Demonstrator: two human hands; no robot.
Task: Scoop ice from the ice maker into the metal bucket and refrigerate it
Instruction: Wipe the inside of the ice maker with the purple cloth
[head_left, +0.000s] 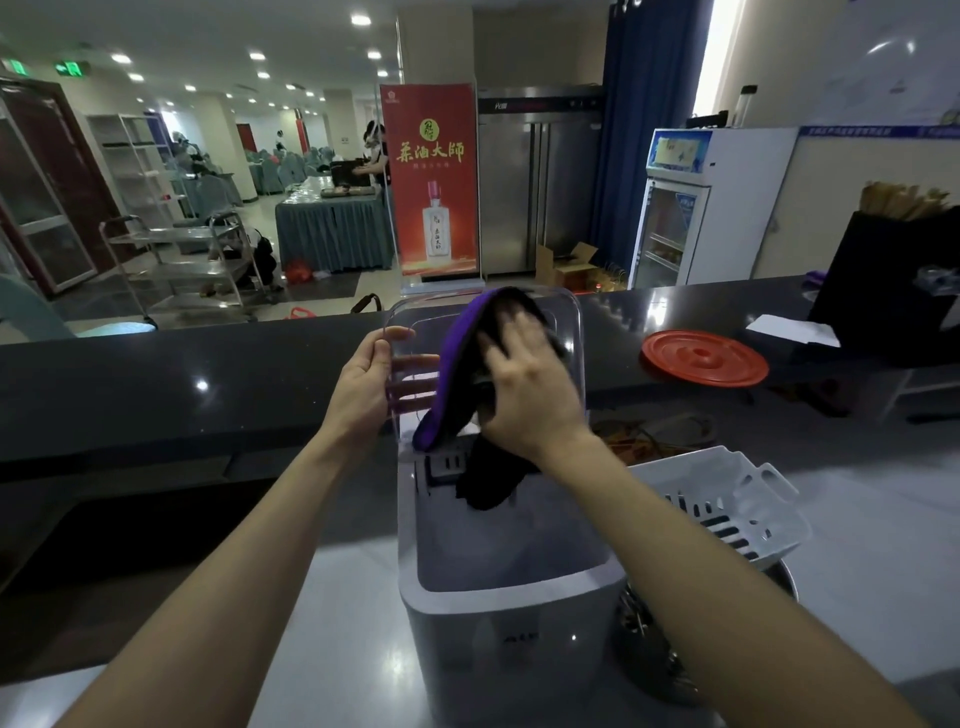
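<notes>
A grey ice maker (509, 608) stands on the counter right in front of me, its clear lid (566, 322) raised upright. My left hand (369, 379) grips the lid's left edge. My right hand (524, 384) presses a dark cloth with a purple side (457, 374) flat against the inside of the lid. The cloth's lower end hangs into the open ice maker. To the right, a white slotted ice basket (727, 499) rests tilted on top of the metal bucket (654, 654), whose rim shows beside the machine.
A red round lid (704, 357) and a white paper (792, 328) lie on the dark bar counter (156, 384) behind. A black box with sticks (898, 270) stands at far right. Beyond the counter stand a glass-door fridge (675, 218) and a steel refrigerator (535, 187).
</notes>
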